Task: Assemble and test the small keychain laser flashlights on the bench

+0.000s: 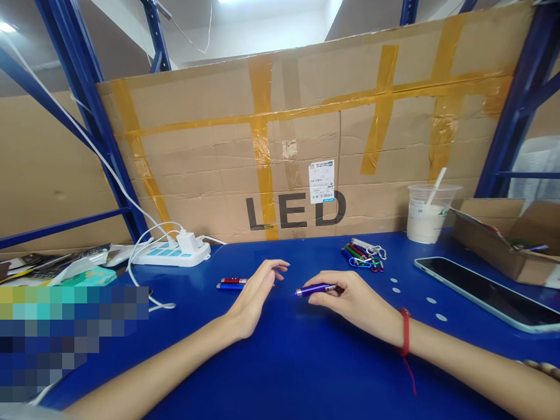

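My right hand (350,297) rests on the blue table (280,361) with its fingers closed round a small purple pen-shaped torch (314,289), whose tip points left. A red string is tied at that wrist. My left hand (258,291) lies open beside it, fingers stretched out and holding nothing. Just left of its fingertips lie a small red torch (233,280) and a small blue torch (230,286), side by side. A bunch of coloured torches with key clips (363,254) lies farther back on the right.
A taped cardboard sheet marked LED (306,151) stands behind the table. A white power strip with a charger (172,252) sits at left. A plastic cup with a straw (426,213), a phone (485,291), an open cardboard box (503,245) and small white discs (431,300) are at right.
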Available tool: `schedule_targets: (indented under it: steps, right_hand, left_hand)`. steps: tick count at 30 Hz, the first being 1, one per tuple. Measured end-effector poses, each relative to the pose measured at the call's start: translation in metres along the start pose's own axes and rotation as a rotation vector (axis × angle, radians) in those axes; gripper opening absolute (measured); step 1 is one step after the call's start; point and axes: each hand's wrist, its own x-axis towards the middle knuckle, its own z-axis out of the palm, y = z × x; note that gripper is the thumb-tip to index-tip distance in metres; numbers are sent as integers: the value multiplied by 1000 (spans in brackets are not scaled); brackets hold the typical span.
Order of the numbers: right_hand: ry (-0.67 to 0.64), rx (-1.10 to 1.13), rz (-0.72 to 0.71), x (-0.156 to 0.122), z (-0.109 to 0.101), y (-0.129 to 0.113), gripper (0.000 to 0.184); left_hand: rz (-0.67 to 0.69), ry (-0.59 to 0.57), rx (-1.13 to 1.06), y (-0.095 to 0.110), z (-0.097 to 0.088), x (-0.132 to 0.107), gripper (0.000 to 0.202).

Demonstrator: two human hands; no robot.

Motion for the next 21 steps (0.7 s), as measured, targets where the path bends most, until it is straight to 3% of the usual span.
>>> schedule_targets:
  steps: [10, 21]
  right_hand:
    - [-25, 6, 47, -1, 1, -2, 26]
    - [23, -25, 7, 0, 1, -3, 30]
  left_hand:
    - [-30, 32, 39, 4, -1, 1, 43]
    - [-9, 45, 41, -1, -1, 3, 43]
